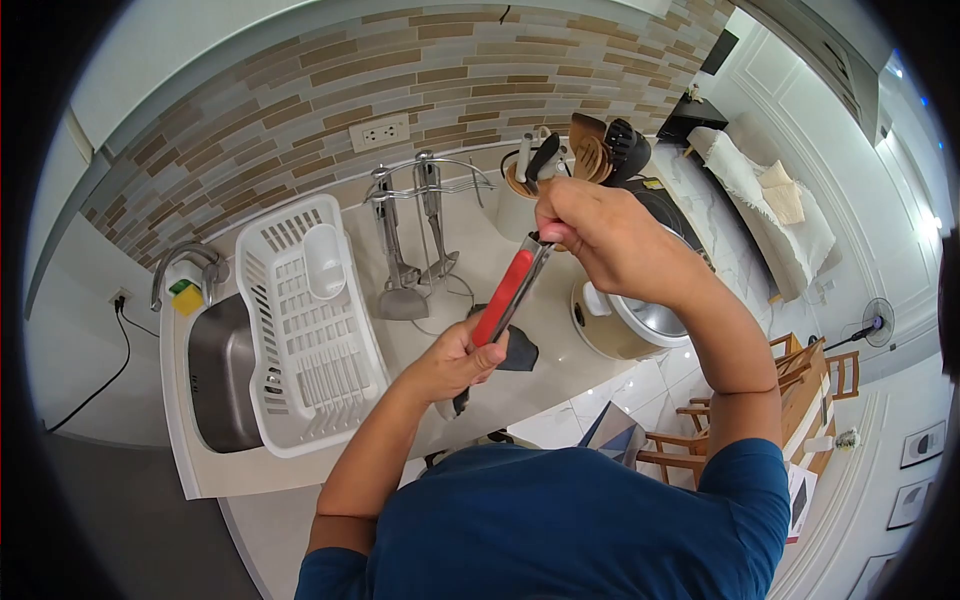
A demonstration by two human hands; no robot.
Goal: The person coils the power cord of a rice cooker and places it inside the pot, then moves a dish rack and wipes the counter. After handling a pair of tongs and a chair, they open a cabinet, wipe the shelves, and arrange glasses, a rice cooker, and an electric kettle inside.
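Observation:
A pair of kitchen tongs [508, 292] with a red grip and metal arms slants across the middle of the view, above the counter. My left hand [455, 360] is closed around its lower part, and a black end pokes out beneath the fingers. At the upper end, my right hand [600, 235] has its thumb and fingers pinched on the tip of the tongs. Behind the tongs lies a dark grey cloth [520, 350] on the counter, partly hidden. Utensils in a container [515, 215] stand just beyond my right hand.
A white dish rack [350, 375] stands beside the steel sink [222, 385] on the left. A wire stand [430, 190] holds hanging metal utensils. On the right sits a white rice cooker [610, 335], close under my right forearm. A tiled wall [330, 90] bounds the counter.

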